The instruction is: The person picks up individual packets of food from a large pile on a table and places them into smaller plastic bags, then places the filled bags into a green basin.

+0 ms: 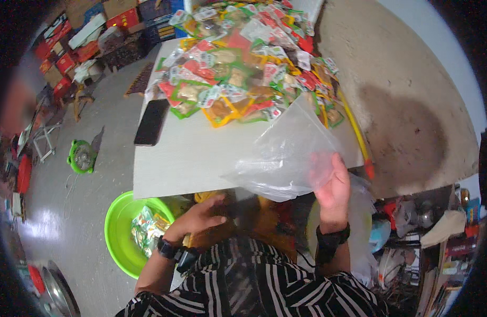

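Note:
A clear plastic bag [283, 150] hangs from my right hand [332, 184], its thin film pinched between thumb and fingers. It spreads over the front right of a white table [180, 166]. My left hand [200, 216] is just below the table's front edge, fingers apart and holding nothing. Beyond the bag lies a big heap of small sealed food packets [231, 75] with green, yellow and red borders. The bag's upper tip overlaps the nearest packets in view.
A black smartphone [151, 123] lies at the table's left edge. A lime green tub [118, 237] with packets inside stands on the floor at lower left. A yellow stick [353, 123] runs along the right edge by the wall. A green-rimmed fan [82, 156] is on the floor.

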{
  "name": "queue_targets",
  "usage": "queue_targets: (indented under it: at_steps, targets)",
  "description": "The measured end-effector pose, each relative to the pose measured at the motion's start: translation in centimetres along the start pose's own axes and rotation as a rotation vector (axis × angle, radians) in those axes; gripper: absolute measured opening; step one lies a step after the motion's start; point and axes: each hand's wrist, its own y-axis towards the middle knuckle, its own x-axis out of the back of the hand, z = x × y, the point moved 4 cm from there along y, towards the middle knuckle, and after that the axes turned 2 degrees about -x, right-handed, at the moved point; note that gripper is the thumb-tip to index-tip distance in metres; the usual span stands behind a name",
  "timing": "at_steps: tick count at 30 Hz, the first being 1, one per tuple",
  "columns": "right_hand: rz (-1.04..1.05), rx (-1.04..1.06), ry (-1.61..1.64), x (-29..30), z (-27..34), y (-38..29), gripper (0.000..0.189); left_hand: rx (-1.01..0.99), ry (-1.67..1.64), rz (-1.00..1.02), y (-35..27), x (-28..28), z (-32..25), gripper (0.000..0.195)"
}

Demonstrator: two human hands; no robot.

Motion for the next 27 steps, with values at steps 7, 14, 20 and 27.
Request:
queue_targets:
  at_steps: [7,14,20,27]
  targets:
    - [-0.012,-0.156,0.249,-0.3,-6.1,2.9,0.010,-0.165,-0.941,0.002,2.2,-1.3,-2.0,0.063]
    - [0.023,-0.166,0.175,0.6,-7.9,3.2,0.013,0.068,-1.226,-0.111,3.5,-3.2,-0.7,0.025]
    - [0.025,-0.091,0.084,2.4,-7.3,4.5,0.010,0.128,-0.963,-0.118,2.7,-3.4,0.9,0.021]
    - [0.004,-0.110,0.159,2.1,-8.2,4.3,0.007,0.083,-0.997,-0.204,2.0,-3.4,-0.6,0.027]
